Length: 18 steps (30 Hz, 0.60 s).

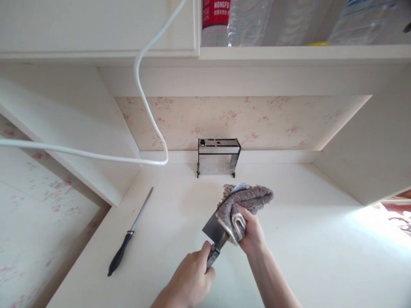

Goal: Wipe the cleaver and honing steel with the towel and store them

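My left hand [194, 273] is closed around the dark handle of a kitchen cleaver [213, 228]. The blade points up and away to the right, and its far part is hidden under a greyish-brown towel [247, 201]. My right hand [252, 232] grips that folded towel, thumb on top, with the cloth laid over the blade. A little of the blade's far end shows at the towel's upper edge. To the left, a honing steel [130, 235] with a black handle lies on the white countertop [173, 205].
A knife block [218, 149] with a slotted metal top and clear sides stands by the back wall. A white cable [150, 115] hangs across the upper left. Overhead, a shelf [289, 52] holds plastic bottles [248, 21]. White side panels [369, 141] flank the counter.
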Available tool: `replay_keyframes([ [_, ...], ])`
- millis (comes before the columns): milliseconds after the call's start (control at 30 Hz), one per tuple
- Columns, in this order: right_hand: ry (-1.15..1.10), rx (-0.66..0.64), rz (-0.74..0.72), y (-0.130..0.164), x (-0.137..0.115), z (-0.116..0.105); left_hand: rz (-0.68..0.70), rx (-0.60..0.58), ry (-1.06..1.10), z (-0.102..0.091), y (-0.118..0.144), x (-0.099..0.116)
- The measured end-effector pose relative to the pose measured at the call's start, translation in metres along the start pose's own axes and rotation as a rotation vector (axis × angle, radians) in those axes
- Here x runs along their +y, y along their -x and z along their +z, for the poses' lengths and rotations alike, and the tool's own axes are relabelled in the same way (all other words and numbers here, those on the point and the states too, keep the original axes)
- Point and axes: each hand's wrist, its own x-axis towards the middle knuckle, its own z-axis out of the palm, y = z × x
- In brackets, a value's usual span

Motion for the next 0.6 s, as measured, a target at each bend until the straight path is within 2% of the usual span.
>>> replay_keyframes([
  [167,0.000,0.028,0.006,-0.008,-0.022,-0.011,0.023,-0.009,-0.094,-0.006,0.007,-0.002],
  [267,-0.007,0.043,-0.074,-0.012,-0.034,-0.018,0.043,0.013,-0.085,-0.007,0.009,-0.003],
  [333,-0.044,0.057,-0.190,-0.016,-0.051,-0.025,0.051,0.039,-0.034,-0.009,0.011,-0.007],
  [433,-0.155,0.078,-0.420,-0.025,-0.085,-0.048,0.033,0.066,0.158,-0.018,0.016,-0.021],
  [500,-0.210,0.065,-0.503,-0.029,-0.101,-0.070,0.014,0.035,0.350,-0.024,0.019,-0.033],
  [600,-0.225,-0.006,-0.476,-0.031,-0.097,-0.102,0.027,-0.154,0.751,-0.025,0.021,-0.048],
])
